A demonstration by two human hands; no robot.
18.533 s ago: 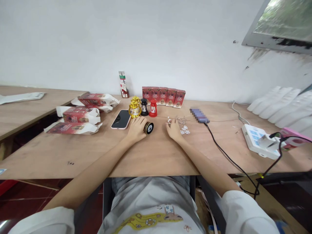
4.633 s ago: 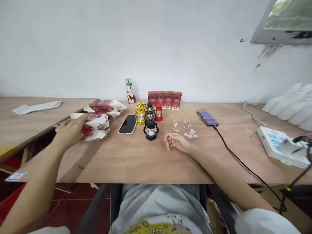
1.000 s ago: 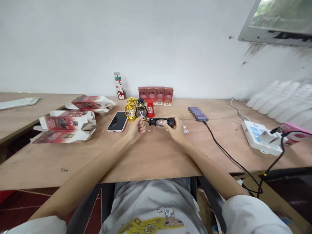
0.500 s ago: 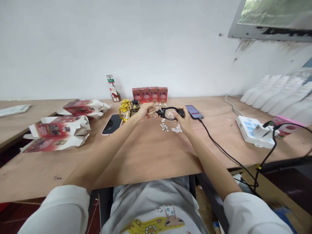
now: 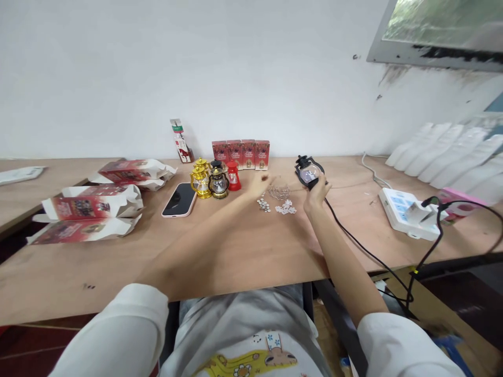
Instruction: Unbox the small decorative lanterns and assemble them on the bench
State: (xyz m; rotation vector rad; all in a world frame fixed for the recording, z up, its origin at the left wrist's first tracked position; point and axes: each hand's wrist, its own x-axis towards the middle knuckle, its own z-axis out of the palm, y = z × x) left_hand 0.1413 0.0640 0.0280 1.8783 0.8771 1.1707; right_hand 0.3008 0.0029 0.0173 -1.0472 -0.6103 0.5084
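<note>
My right hand [image 5: 317,191] is raised above the table and grips a small black lantern [image 5: 306,172] with a clear globe, held upright. My left hand [image 5: 262,184] stretches forward over the table toward a wire handle [image 5: 279,190] and small white and silver bits [image 5: 275,206]. Its fingers are blurred by motion. Three small lanterns stand together left of that hand: gold [image 5: 200,182], black-and-gold [image 5: 218,182] and red [image 5: 233,176].
A phone [image 5: 179,199] lies face up left of the lanterns. Four red boxes [image 5: 240,154] line the wall. Flat red-and-white cartons [image 5: 90,209] lie at the left. A black cable [image 5: 365,249] runs to a white power strip [image 5: 404,214] at the right.
My right hand has carried the black lantern right and turned it upright. My left hand has let go of it and reached forward toward the small parts.
</note>
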